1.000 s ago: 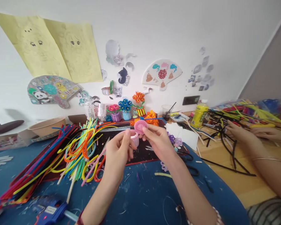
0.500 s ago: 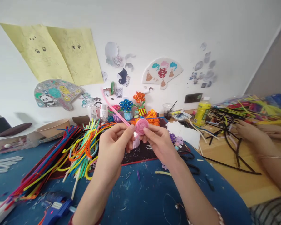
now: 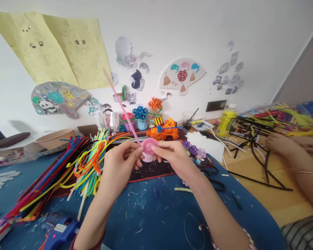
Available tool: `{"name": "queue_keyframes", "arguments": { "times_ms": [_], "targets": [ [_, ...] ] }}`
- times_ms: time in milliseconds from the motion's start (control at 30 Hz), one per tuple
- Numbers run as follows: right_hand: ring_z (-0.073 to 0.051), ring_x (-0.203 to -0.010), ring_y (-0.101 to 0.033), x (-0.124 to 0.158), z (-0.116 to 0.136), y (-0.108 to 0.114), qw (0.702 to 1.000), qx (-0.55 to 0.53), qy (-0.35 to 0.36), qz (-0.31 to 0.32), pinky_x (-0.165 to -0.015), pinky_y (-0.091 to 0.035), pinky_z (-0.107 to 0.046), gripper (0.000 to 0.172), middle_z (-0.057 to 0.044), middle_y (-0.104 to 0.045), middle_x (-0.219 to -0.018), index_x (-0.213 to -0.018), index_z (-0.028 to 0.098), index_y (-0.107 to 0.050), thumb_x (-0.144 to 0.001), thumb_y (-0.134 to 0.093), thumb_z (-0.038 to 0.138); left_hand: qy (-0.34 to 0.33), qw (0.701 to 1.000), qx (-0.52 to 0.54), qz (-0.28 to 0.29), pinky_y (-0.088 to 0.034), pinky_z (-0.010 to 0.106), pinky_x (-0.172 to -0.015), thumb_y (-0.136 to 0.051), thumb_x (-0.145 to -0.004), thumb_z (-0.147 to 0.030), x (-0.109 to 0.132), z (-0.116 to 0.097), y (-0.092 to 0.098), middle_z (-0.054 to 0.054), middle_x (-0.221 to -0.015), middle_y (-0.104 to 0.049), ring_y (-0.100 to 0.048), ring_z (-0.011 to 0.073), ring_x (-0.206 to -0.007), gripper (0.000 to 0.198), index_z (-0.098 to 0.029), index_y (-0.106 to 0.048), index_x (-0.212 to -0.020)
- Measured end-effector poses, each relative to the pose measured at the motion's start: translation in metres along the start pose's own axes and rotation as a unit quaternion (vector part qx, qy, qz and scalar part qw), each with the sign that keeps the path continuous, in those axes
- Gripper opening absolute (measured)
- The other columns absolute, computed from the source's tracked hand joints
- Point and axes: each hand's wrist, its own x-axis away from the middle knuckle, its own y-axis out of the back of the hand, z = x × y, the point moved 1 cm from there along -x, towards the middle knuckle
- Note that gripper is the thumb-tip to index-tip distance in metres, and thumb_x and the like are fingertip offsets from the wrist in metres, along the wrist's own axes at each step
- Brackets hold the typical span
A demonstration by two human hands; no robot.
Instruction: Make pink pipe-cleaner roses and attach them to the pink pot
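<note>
Between my two hands is a pink pipe cleaner (image 3: 149, 146) wound into a flat round coil, held above the dark mat. Its straight loose end rises up and to the left past my left hand (image 3: 126, 156). The left thumb and fingers pinch the coil's left edge where that end leaves it. My right hand (image 3: 169, 154) grips the coil's right edge, thumb on its face. Just below and behind the coil shows a pale pink ribbed pot (image 3: 148, 158), partly hidden by my fingers.
Bundled coloured pipe cleaners (image 3: 90, 166) lie left, with a blue glue gun (image 3: 61, 229) in front. Small pipe-cleaner flower pots (image 3: 142, 124) stand by the wall. A yellow bottle (image 3: 226, 121) stands right, near another person's hands (image 3: 281, 149) and black pipe cleaners (image 3: 261, 166).
My hands and the pink coil sit slightly further left and lower in view. The coil tilts more face-up, and the loose end stands steeper. The whole view has shifted a little.
</note>
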Motion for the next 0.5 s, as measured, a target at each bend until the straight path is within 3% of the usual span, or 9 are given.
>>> {"name": "queue_keyframes", "arguments": {
  "times_ms": [133, 233, 367, 500],
  "targets": [
    [-0.013, -0.056, -0.050, -0.001, -0.003, 0.000, 0.999, 0.035, -0.010, 0.003, -0.056, -0.038, -0.030, 0.031, -0.001, -0.061, -0.059, -0.062, 0.018, -0.072, -0.082, -0.074, 0.041, 0.024, 1.000, 0.017, 0.007, -0.047, 0.019, -0.043, -0.078, -0.073, -0.036, -0.001, 0.007, 0.001, 0.001, -0.051, -0.064, -0.058, 0.0125, -0.044, 0.021, -0.016, -0.072, -0.074],
    [-0.013, -0.056, -0.051, -0.002, -0.007, 0.002, 1.000, 0.014, -0.017, -0.006, -0.057, -0.040, -0.030, 0.029, -0.002, -0.064, -0.060, -0.071, 0.017, -0.077, -0.081, -0.076, 0.044, 0.051, 0.997, 0.061, 0.014, -0.046, 0.019, -0.043, -0.081, -0.070, -0.036, -0.001, 0.011, 0.001, 0.001, -0.053, -0.065, -0.058, 0.0119, -0.045, 0.022, -0.016, -0.072, -0.073],
    [-0.015, -0.062, -0.059, -0.003, -0.013, 0.003, 0.997, -0.051, -0.048, -0.042, -0.064, -0.048, -0.031, 0.026, -0.004, -0.070, -0.067, -0.083, 0.018, -0.081, -0.071, -0.084, 0.041, 0.073, 0.992, 0.100, -0.018, -0.043, 0.016, -0.042, -0.082, -0.069, -0.034, 0.000, 0.013, 0.002, 0.000, -0.051, -0.063, -0.055, 0.0093, -0.045, 0.023, -0.015, -0.071, -0.072],
    [-0.016, -0.066, -0.064, -0.003, -0.015, 0.003, 0.997, -0.036, -0.067, -0.025, -0.065, -0.051, -0.032, 0.023, -0.005, -0.072, -0.070, -0.082, 0.018, -0.081, -0.070, -0.086, 0.037, 0.064, 0.991, 0.116, -0.036, -0.041, 0.014, -0.042, -0.082, -0.070, -0.032, 0.000, 0.011, 0.000, -0.001, -0.051, -0.062, -0.054, 0.0078, -0.045, 0.021, -0.014, -0.071, -0.069]
  ]
}}
